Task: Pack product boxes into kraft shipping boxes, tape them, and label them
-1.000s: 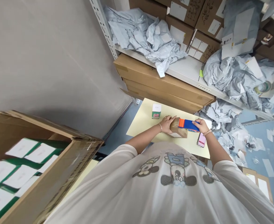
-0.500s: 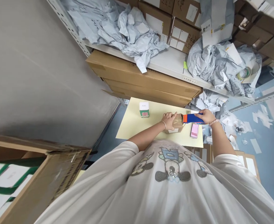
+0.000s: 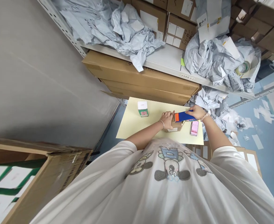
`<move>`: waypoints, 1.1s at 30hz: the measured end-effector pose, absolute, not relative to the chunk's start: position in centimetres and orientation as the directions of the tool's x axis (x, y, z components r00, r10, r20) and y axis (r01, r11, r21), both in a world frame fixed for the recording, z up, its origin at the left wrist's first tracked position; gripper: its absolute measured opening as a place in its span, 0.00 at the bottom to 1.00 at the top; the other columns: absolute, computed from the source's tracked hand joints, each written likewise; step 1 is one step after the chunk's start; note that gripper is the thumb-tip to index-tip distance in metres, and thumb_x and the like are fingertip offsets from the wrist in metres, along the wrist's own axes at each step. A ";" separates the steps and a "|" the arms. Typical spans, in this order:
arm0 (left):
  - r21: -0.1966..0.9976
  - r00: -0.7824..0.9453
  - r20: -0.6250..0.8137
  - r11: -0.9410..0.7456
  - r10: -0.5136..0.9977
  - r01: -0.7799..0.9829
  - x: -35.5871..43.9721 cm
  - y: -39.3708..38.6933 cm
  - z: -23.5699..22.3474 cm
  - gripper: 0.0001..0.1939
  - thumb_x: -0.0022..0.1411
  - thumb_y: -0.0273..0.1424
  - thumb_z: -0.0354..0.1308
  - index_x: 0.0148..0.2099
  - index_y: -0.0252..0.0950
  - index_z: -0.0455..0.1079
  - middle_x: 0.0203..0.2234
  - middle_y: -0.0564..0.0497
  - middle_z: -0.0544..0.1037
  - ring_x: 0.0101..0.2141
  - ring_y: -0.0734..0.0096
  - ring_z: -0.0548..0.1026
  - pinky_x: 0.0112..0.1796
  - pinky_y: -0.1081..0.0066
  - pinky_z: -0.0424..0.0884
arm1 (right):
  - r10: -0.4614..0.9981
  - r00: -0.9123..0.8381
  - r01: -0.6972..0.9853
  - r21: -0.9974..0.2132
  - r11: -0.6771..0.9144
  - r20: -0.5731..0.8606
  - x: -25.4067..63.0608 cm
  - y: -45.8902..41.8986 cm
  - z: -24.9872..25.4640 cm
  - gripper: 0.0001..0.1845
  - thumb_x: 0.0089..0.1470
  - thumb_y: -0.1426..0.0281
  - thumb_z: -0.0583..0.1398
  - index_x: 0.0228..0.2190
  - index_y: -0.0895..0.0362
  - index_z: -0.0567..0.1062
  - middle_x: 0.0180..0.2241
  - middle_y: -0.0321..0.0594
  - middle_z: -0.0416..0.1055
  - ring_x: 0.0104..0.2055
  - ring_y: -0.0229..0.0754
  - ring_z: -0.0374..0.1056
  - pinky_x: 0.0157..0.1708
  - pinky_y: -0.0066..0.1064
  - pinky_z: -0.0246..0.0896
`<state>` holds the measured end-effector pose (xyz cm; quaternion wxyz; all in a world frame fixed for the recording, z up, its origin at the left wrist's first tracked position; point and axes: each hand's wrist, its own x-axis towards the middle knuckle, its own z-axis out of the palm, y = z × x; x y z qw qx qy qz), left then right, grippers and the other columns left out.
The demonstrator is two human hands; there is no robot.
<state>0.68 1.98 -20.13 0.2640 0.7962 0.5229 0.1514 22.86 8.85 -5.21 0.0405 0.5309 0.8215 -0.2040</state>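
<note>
Left hand (image 3: 167,119) open, fingers spread, pressed on brown paper-wrapped parcel (image 3: 177,126), bangle at wrist; right hand (image 3: 197,112) closed round blue-and-orange carton (image 3: 183,116), orange end over parcel, bracelet at wrist. All on pale yellow counter (image 3: 127,127). Blurred pink packet (image 3: 194,128) flat on counter just right of parcel, under right hand. Small white-topped box w/ green side (image 3: 142,109) upright on counter, left of hands, well apart. Past counter: stacked cardboard cartons (image 3: 139,77) under white metal shelf (image 3: 164,57), crumpled pale-blue mailers (image 3: 220,63) heaped on shelf, tape roll (image 3: 243,68) among them. Bottom left: open cardboard carton (image 3: 57,168) w/ white-labelled green packs (image 3: 11,183). Mickey-print white T-shirt (image 3: 169,174) across bottom of view.
</note>
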 end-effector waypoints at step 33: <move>0.585 0.323 -0.090 -0.213 0.942 0.783 -4.0 0.8 -19.5 0.67 0.41 0.47 0.72 0.76 0.29 0.44 0.64 0.30 0.63 0.64 0.35 0.61 0.63 0.49 0.55 | 0.902 -0.321 0.351 -0.921 -0.171 -0.290 26.5 8.6 -6.2 0.29 0.38 0.46 0.71 0.15 0.54 0.66 0.14 0.31 0.59 0.17 0.34 0.54 0.20 0.30 0.49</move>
